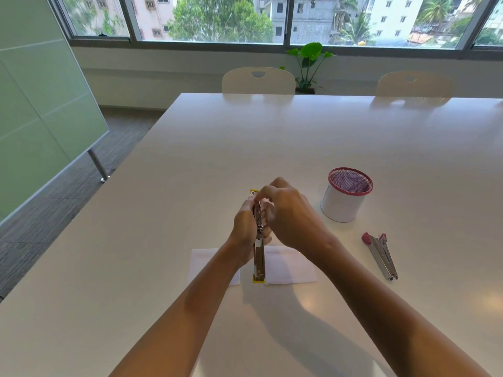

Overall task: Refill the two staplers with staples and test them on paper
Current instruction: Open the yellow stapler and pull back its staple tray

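Observation:
A metal stapler with yellow ends (258, 263) is opened out flat and held lengthwise above the table, pointing away from me. My left hand (245, 227) grips its middle from the left side. My right hand (285, 213) comes over from the right, its curled fingertips pinching at the far part of the stapler's metal channel; what lies under the fingertips is hidden. Under both hands lies a white sheet of paper (291, 265) on the white table (272, 137). A second metal stapler with red ends (381, 254) lies to the right, clear of both hands.
A white cup with a red mesh rim (345, 198) stands at the right, beyond the red stapler. Two white chairs (258, 80) are pushed in at the table's far edge. A green glass partition (40, 104) stands off to the left.

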Demonstrator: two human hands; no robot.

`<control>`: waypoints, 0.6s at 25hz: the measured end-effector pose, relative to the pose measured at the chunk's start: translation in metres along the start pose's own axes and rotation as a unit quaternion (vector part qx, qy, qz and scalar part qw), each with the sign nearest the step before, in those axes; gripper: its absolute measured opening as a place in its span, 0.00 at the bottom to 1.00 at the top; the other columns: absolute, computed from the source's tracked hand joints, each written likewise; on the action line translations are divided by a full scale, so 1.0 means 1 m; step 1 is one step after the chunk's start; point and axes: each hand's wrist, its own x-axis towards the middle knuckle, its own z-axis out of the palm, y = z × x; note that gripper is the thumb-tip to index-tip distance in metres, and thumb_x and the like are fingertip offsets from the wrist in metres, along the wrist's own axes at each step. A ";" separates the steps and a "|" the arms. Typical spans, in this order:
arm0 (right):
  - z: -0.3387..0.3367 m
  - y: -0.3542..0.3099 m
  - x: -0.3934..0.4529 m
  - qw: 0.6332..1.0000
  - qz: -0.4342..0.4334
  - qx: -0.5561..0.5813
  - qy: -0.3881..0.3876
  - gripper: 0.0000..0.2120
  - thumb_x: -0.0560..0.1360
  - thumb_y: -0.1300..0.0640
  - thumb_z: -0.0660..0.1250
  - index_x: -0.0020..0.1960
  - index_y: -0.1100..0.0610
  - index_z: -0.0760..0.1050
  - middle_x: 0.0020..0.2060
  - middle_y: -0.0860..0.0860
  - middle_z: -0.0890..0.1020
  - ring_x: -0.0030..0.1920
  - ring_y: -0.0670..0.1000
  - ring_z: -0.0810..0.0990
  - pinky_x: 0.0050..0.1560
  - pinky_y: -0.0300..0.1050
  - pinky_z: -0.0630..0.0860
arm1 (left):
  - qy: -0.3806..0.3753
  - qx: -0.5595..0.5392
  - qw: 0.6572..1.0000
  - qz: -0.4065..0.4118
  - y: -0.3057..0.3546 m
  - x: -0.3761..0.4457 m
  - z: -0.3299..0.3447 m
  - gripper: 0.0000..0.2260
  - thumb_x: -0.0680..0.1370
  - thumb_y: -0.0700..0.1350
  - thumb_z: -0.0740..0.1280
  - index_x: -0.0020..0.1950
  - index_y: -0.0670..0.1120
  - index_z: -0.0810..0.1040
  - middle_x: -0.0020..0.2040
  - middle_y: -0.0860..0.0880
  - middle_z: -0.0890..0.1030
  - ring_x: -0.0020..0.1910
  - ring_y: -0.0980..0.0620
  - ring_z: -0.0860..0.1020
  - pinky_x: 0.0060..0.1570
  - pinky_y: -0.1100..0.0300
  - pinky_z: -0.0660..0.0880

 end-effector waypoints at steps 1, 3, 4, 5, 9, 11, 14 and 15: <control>0.000 0.000 0.000 1.000 0.006 -0.001 -0.009 0.11 0.81 0.62 0.61 0.60 0.59 0.79 0.57 0.53 0.75 0.53 0.53 0.78 0.47 0.39 0.71 | 0.002 -0.001 1.000 -0.002 -0.001 0.000 0.000 0.23 0.85 0.53 0.48 0.33 0.46 0.68 0.25 0.50 0.63 0.20 0.55 0.59 0.22 0.62 0.54; 0.001 0.001 -0.002 1.000 0.009 -0.005 -0.017 0.11 0.81 0.61 0.61 0.59 0.59 0.78 0.56 0.53 0.75 0.53 0.53 0.78 0.47 0.39 0.71 | 0.005 0.005 1.000 -0.005 -0.002 0.000 -0.001 0.24 0.85 0.52 0.48 0.32 0.46 0.68 0.25 0.50 0.64 0.20 0.55 0.59 0.22 0.63 0.55; 0.003 0.001 -0.004 1.000 0.008 -0.008 -0.016 0.10 0.81 0.62 0.62 0.59 0.60 0.78 0.55 0.53 0.75 0.52 0.53 0.78 0.48 0.40 0.73 | 0.008 0.014 1.000 -0.005 -0.003 -0.001 -0.002 0.24 0.85 0.52 0.48 0.32 0.46 0.68 0.25 0.49 0.64 0.21 0.54 0.60 0.22 0.63 0.56; 0.006 0.001 -0.007 1.000 0.006 -0.010 -0.014 0.09 0.80 0.62 0.62 0.58 0.60 0.78 0.54 0.53 0.75 0.51 0.54 0.78 0.48 0.42 0.75 | 0.014 0.024 1.000 -0.005 -0.003 -0.001 -0.002 0.24 0.85 0.52 0.48 0.33 0.46 0.69 0.26 0.49 0.65 0.22 0.53 0.61 0.22 0.64 0.57; 0.017 0.003 -0.013 1.000 0.003 0.008 -0.005 0.07 0.78 0.64 0.65 0.56 0.58 0.75 0.52 0.52 0.74 0.49 0.53 0.77 0.49 0.46 0.77 | 0.044 0.038 0.998 -0.012 -0.005 -0.003 -0.002 0.22 0.85 0.52 0.49 0.38 0.45 0.73 0.28 0.48 0.69 0.26 0.52 0.65 0.22 0.64 0.62; 0.018 0.004 -0.013 1.000 -0.006 0.027 -0.002 0.06 0.79 0.63 0.64 0.54 0.57 0.75 0.52 0.52 0.76 0.49 0.52 0.77 0.48 0.45 0.77 | 0.048 0.032 0.998 -0.013 -0.006 -0.002 -0.003 0.22 0.85 0.52 0.49 0.37 0.46 0.72 0.28 0.49 0.69 0.26 0.52 0.65 0.22 0.64 0.61; 0.015 0.008 -0.012 0.997 -0.001 0.080 -0.007 0.06 0.79 0.63 0.63 0.53 0.56 0.75 0.48 0.51 0.80 0.47 0.50 0.79 0.45 0.37 0.76 | 0.048 0.018 0.999 -0.012 -0.008 0.002 -0.005 0.22 0.85 0.51 0.49 0.36 0.45 0.70 0.27 0.48 0.66 0.22 0.53 0.63 0.21 0.65 0.59; 0.013 0.010 -0.012 0.995 0.004 0.101 -0.012 0.07 0.78 0.64 0.64 0.53 0.55 0.76 0.47 0.50 0.80 0.47 0.48 0.80 0.45 0.36 0.77 | 0.044 0.015 0.999 -0.009 -0.008 0.002 -0.006 0.22 0.85 0.51 0.48 0.36 0.44 0.69 0.27 0.47 0.65 0.20 0.54 0.62 0.20 0.65 0.59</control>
